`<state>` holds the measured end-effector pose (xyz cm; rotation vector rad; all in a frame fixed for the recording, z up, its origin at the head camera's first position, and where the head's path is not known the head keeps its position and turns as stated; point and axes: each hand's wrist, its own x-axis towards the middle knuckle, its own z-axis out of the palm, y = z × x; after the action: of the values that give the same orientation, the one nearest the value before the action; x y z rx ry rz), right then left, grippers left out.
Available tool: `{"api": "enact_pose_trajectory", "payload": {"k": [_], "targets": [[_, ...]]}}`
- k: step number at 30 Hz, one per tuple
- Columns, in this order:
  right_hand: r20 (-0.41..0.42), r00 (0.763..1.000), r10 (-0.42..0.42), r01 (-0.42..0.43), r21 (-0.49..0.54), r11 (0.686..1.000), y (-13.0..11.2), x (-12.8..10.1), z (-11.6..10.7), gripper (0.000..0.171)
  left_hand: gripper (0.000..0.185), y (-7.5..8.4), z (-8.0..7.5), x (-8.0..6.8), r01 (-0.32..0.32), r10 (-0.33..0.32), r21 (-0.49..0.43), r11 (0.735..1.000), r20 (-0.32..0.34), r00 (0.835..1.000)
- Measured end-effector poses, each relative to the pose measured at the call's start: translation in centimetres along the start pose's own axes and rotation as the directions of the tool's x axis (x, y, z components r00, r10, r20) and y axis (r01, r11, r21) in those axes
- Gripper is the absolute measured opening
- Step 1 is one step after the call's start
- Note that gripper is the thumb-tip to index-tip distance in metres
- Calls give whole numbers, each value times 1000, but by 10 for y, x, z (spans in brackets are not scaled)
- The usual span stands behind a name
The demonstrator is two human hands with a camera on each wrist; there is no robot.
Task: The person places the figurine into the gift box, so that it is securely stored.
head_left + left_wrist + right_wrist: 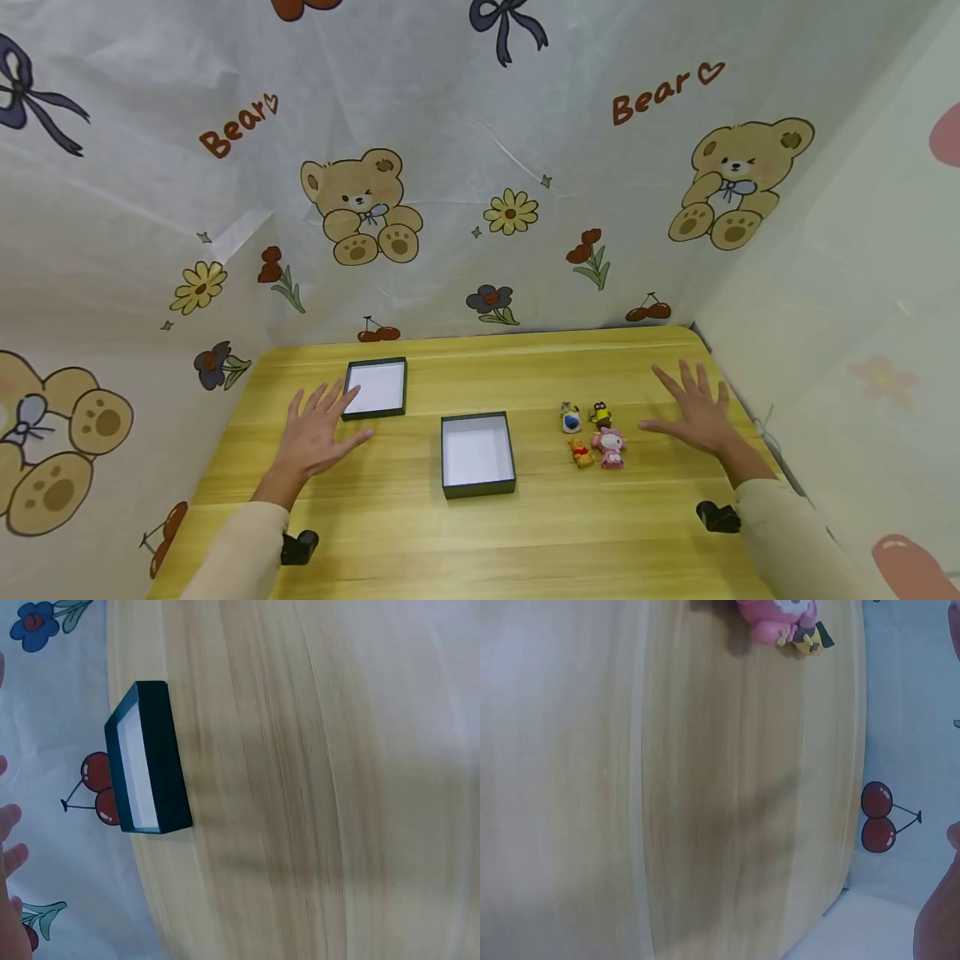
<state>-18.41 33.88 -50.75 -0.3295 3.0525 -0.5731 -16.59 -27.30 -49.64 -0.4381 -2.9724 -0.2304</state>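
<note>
My left hand (311,437) is spread above the table's left side and holds nothing. Its nearest thing is a shallow dark green box part with a white inside (375,388), which also shows in the left wrist view as a dark green tray (166,757). A second, deeper open box (477,454) stands mid-table. Over the right side my right hand (697,415) has its fingers spread, with nothing in it. To its left are small figurines: a pink one (611,448), a yellow bear in red (581,452), a yellow-and-black one (601,415) and a white-and-blue one (571,417).
The wooden table (525,550) meets a fabric backdrop (450,108) printed with bears and flowers. A pale side wall (840,333) rises at the right. Dark wrist mounts (717,517) sit on both sleeves.
</note>
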Motion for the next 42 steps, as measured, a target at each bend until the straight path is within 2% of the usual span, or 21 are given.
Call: {"api": "enact_pose_trajectory", "payload": {"k": [11,17,24,28,36,42], "targets": [[-15,1000,4,-4,9,1000,-11,-6,9,106,79,14,7,0,23,-23,-79,997,3,1000],[-5,1000,-4,4,83,997,-18,-7,16,106,75,21,12,0,16,-20,-115,993,-30,999],[-6,1000,-31,31,139,990,-25,-8,23,105,75,30,20,2,33,-36,-182,983,-11,999],[-6,1000,-20,21,169,985,-22,-8,26,104,72,37,25,3,38,-41,-239,970,-8,999],[-1,1000,-5,5,245,970,-21,-4,38,103,72,46,36,2,87,-87,-310,947,17,996],[-5,1000,-2,3,261,965,-23,-6,47,103,71,51,45,4,76,-78,-380,922,9,997]]}}
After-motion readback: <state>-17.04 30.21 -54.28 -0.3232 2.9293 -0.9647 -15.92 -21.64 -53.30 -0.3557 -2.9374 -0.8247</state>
